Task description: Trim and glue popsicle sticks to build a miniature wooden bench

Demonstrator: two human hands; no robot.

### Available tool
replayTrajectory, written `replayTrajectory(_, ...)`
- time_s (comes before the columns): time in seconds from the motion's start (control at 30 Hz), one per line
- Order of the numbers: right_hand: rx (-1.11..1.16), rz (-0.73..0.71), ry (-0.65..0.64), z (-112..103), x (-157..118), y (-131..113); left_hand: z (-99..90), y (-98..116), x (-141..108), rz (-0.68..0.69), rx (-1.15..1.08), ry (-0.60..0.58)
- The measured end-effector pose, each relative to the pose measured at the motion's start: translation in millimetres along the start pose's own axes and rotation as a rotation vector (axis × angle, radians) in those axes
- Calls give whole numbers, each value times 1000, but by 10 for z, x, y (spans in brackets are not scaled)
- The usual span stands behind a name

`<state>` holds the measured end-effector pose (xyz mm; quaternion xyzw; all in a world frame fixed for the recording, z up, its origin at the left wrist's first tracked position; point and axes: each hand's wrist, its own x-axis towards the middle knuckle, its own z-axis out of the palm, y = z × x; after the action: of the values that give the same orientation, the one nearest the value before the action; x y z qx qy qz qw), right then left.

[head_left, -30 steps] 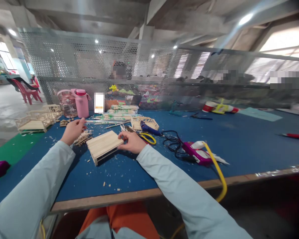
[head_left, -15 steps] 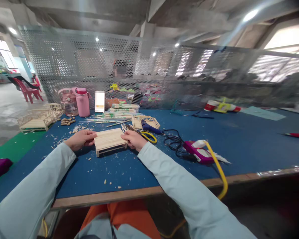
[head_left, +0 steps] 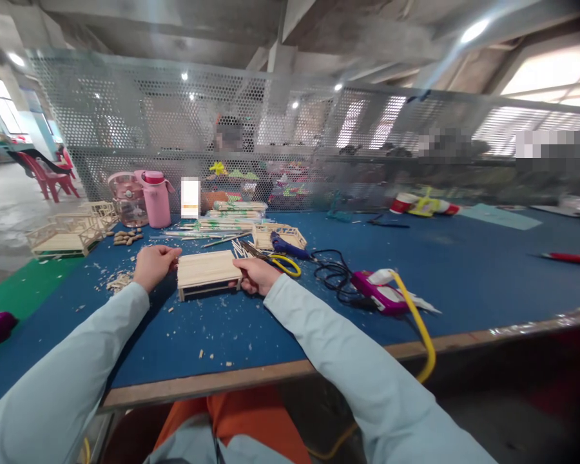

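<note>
A small platform of pale wooden sticks [head_left: 207, 269], flat on top with short legs, is at the near middle of the blue table. My right hand [head_left: 257, 276] grips its right end, thumb on top and fingers below. At its left end is my left hand [head_left: 155, 265], fingers bent together near the corner; whether they touch the platform or pinch something small cannot be made out. Behind the right hand are loose white sticks, pliers and yellow-handled scissors [head_left: 286, 265]. A blue glue gun [head_left: 287, 245] rests by a low stick frame [head_left: 297, 236].
Bundled sticks [head_left: 234, 216], a pink bottle [head_left: 156, 201] and a clear jug [head_left: 131, 203] stand behind. Stick models [head_left: 62, 237] are at left. A purple power strip [head_left: 379, 293] with a yellow cable lies right. Wood scraps dot the blue table [head_left: 280, 335].
My left hand has shifted off the platform's front left side, up and back toward its far left corner. The right hand still grips the platform, which looks slightly turned. The view has shifted slightly.
</note>
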<state>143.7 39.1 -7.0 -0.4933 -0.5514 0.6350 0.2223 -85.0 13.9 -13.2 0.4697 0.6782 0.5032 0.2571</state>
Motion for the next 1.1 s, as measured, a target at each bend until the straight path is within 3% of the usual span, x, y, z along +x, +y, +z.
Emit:
replayTrajectory(0.13,-15,-13,61,-42,-27,-45,-111,-21,120,31,24,177)
replayTrajectory(0.3,-70,-156,287,-196,-55,-112,-494,23,204,-1,99,451)
replayTrajectory(0.4,-129,-188,303,-264,-61,-116,-651,77,166,-12,174,519)
replayTrajectory(0.47,-180,-164,251,-271,-58,-99,-629,112,113,-30,198,428)
replayTrajectory(0.63,-285,-123,123,-196,-18,-19,-198,134,-88,-108,133,-128)
replayTrajectory(0.77,-341,-144,114,-159,25,28,44,73,-174,-76,54,-294)
replayTrajectory(0.87,-355,-148,124,-156,26,25,15,40,-144,-50,92,-312)
replayTrajectory(0.97,-352,-148,147,-146,3,7,-20,116,-148,15,195,-208)
replayTrajectory(1.03,-345,-156,164,-133,-5,2,44,231,-224,158,313,-99)
replayTrajectory(1.1,-334,-181,190,-129,2,6,184,348,-343,471,604,-25)
